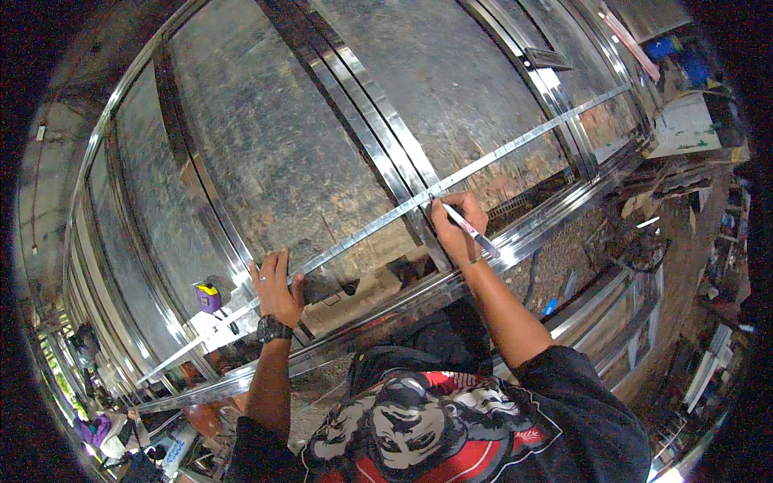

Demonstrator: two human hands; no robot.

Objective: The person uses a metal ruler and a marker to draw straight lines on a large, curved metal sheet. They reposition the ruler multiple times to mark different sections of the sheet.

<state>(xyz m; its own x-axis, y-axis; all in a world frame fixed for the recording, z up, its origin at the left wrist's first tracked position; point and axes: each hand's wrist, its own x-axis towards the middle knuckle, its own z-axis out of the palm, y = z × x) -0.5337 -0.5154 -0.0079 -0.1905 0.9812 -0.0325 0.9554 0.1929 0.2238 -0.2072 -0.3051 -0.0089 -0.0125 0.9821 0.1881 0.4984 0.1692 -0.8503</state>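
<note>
A long thin metal strip with small marks along it lies slantwise across several shiny metal bars. My left hand rests on the strip near its left part, fingers stretched out and thumb apart. In my right hand is a white marker pen with a dark end, pinched between the fingers. Its tip is at the lower edge of the strip, over a pair of polished metal bars. Left of my left hand, a purple and yellow tape measure sits beside a white sheet.
The bars form a large frame over a worn dark tabletop. A long metal rail runs along the near edge, close to my body. Scrap and boards lie at the right. Another person is at the far lower left.
</note>
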